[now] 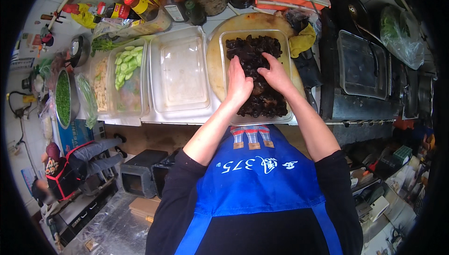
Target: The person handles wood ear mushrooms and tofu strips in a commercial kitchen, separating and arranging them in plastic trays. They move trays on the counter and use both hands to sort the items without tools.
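Note:
Before me a clear plastic tub [289,79] sits on a round wooden chopping board [214,53]. Dark wood ear mushrooms [253,46] are spread through it. Along the left part of the heap rests my left hand [240,83], fingers together and thumb apart. My right hand [276,73] is opposite, its thumb and fingers spread against the mushrooms. The tips of some fingers are partly hidden among the dark pieces. Neither hand shows a piece gripped in it. Left of the board stands another clear plastic tub [180,102] with nothing in it.
Farther left are a tub of sliced green vegetable [129,62], bagged greens [86,97] and a bowl of chopped greens [63,97]. Bottles [175,6] and jars line the back. A yellow cloth [302,41] lies beside the board. Another person [66,170] is at lower left.

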Action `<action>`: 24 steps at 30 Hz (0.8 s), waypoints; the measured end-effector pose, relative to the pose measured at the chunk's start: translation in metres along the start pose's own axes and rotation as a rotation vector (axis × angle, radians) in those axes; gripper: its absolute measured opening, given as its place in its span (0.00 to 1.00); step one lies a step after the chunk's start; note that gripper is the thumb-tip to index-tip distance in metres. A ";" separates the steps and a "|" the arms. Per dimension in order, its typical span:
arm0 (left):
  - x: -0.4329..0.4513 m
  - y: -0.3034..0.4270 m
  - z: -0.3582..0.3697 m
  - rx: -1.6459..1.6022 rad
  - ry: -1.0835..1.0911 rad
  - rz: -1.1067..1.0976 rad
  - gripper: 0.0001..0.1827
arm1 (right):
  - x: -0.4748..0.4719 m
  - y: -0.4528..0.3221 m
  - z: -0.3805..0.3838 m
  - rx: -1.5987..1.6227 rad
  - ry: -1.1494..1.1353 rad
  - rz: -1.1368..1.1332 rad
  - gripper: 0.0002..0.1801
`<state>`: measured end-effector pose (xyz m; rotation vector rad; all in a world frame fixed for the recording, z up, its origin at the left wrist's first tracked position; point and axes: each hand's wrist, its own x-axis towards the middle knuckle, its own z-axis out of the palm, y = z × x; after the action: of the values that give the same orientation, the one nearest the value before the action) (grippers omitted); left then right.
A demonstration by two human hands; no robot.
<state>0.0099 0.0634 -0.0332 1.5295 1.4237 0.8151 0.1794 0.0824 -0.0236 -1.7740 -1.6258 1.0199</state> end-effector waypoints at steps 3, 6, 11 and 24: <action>0.001 -0.001 -0.001 0.192 -0.027 -0.012 0.46 | -0.012 -0.005 -0.025 -0.191 -0.022 -0.064 0.34; 0.015 -0.001 0.000 0.071 0.044 -0.033 0.47 | -0.026 -0.002 -0.026 -0.325 -0.032 0.161 0.37; 0.041 0.010 -0.001 0.021 -0.111 -0.074 0.43 | -0.018 0.009 -0.021 0.089 -0.067 0.115 0.35; -0.056 0.009 -0.012 0.209 -0.220 0.011 0.41 | -0.051 0.016 0.001 -0.076 0.024 0.020 0.45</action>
<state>-0.0048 0.0099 -0.0146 1.7284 1.3705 0.4978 0.1887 0.0303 -0.0277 -1.8482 -1.6556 0.9536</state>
